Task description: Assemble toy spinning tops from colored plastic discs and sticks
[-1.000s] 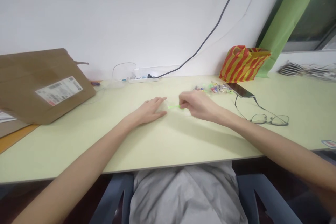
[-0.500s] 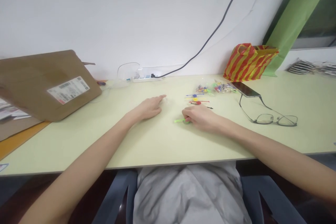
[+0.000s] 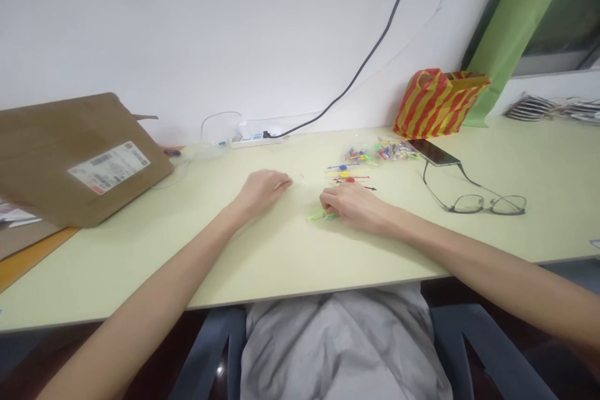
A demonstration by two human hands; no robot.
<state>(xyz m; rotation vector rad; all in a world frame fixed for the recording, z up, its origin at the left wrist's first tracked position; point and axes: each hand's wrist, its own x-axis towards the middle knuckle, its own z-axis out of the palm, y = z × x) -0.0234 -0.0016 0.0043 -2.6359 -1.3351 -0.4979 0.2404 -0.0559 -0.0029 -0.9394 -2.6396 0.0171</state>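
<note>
My left hand [image 3: 265, 190] rests on the pale table with its thumb and fingertips pinched together; anything between them is too small to make out. A faint, clear scrap [image 3: 300, 175] lies just past those fingertips. To the right, my right hand [image 3: 354, 203] has its fingers curled down on a bright green arrow-shaped plastic spinner [image 3: 317, 217], whose one end sticks out to the left. Behind that hand lie a blue arrow spinner [image 3: 343, 167], a yellow one [image 3: 344, 174], a red one [image 3: 350, 179] and a partly hidden black one [image 3: 371, 188].
Clear bags of colourful small pieces [image 3: 394, 150] lie farther back. A phone [image 3: 434, 152], glasses [image 3: 487, 204] and a striped bag [image 3: 438, 103] are on the right. A cardboard package [image 3: 84, 156] leans at left; a power strip [image 3: 255, 140] with a black cable sits by the wall.
My left hand's outstretched index finger has drawn in, and its fingertips are now pinched together. My right hand stays at the green spinner. The whole view has shifted slightly.
</note>
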